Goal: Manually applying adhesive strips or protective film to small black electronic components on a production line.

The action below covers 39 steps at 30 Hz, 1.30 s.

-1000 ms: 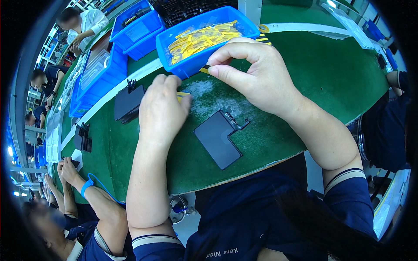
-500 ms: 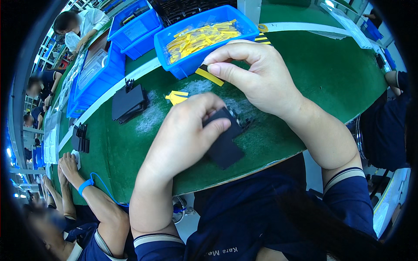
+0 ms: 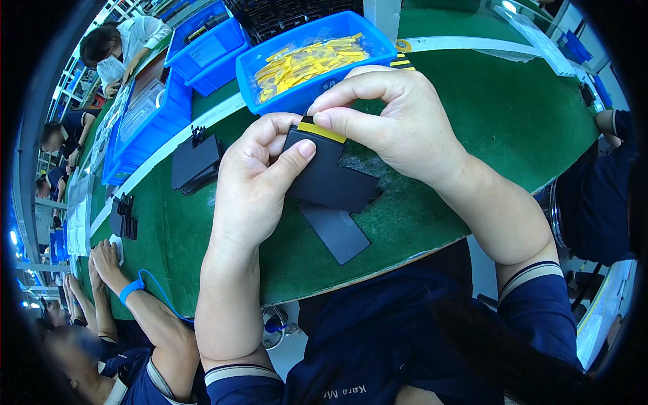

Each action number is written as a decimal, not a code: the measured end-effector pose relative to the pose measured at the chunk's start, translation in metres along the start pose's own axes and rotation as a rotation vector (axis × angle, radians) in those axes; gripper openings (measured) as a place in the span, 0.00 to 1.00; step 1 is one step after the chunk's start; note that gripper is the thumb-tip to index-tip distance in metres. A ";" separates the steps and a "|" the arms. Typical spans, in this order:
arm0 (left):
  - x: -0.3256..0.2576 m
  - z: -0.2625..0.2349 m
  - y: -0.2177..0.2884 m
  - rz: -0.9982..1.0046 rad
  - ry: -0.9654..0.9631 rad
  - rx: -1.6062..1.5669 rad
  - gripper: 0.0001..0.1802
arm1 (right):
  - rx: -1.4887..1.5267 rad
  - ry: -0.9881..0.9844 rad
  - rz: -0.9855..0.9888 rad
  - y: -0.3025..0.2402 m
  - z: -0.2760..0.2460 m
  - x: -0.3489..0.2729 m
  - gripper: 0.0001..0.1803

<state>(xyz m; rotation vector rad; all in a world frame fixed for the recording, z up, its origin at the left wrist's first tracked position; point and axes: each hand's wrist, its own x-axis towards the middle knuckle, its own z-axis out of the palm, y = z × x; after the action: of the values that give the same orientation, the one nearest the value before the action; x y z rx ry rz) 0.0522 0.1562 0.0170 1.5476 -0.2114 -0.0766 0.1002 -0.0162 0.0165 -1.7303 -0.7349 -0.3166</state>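
My left hand [image 3: 260, 175] grips a flat black rectangular piece [image 3: 317, 165], thumb on its face and fingers behind. Against the upper edge of that piece lies a yellow strip [image 3: 322, 131] with a black end. My right hand [image 3: 388, 121] pinches the strip by that end between thumb and forefinger. Below the held piece, other flat black pieces [image 3: 337, 233] rest on the green table, partly overlapped by it. I cannot make out how many there are.
A blue bin [image 3: 246, 84] of yellow strips stands just beyond my hands. Stacked black pieces [image 3: 196, 162] sit to the left, more [image 3: 123, 219] farther left. Blue bins [image 3: 145, 128] line the far left. A co-worker's arm with a blue wrist strap [image 3: 133, 290] reaches in at the lower left.
My left hand has picked up a black piece and raised it up to the left. The yellow strip, held apart before, now lies along its edge. My left hand now hides the loose yellow strips on the table.
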 end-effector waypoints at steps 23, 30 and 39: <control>-0.002 0.002 -0.001 0.094 0.119 -0.018 0.11 | -0.426 0.051 -0.289 0.001 0.005 -0.005 0.05; 0.002 -0.001 0.000 0.065 0.113 -0.069 0.10 | -0.568 0.124 -0.554 0.002 0.004 -0.002 0.05; 0.001 -0.002 0.000 0.027 0.113 -0.081 0.11 | -0.461 0.190 -0.519 -0.001 -0.006 0.003 0.09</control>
<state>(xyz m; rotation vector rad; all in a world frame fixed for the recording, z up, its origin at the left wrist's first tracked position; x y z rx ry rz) 0.0538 0.1580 0.0174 1.4631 -0.1381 0.0236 0.1031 -0.0211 0.0203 -1.8747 -1.0211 -1.0606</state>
